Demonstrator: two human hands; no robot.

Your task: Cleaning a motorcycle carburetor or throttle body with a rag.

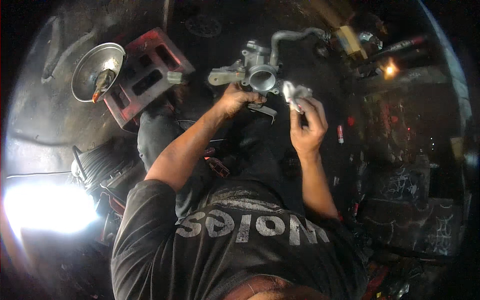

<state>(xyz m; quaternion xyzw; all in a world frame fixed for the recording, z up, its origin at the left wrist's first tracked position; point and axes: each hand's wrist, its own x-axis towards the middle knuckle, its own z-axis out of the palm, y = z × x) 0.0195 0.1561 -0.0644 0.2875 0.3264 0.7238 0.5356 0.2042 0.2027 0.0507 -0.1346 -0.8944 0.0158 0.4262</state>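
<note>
The right hand (306,131) pinches a crumpled pale rag (296,94) just beside the throttle body (260,75). The left hand (235,99) grips that grey metal casting from below, steadying it over the dark floor (45,115). Its hose (292,36) arcs away behind. If the one-handed hold slackens, the casting could tip and drop; grit might enter its open bore.

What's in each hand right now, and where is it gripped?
The left hand grips the grey metal throttle body at its lower edge. The right hand pinches a crumpled pale rag by its lower end, fingertips up beside the part.
</note>
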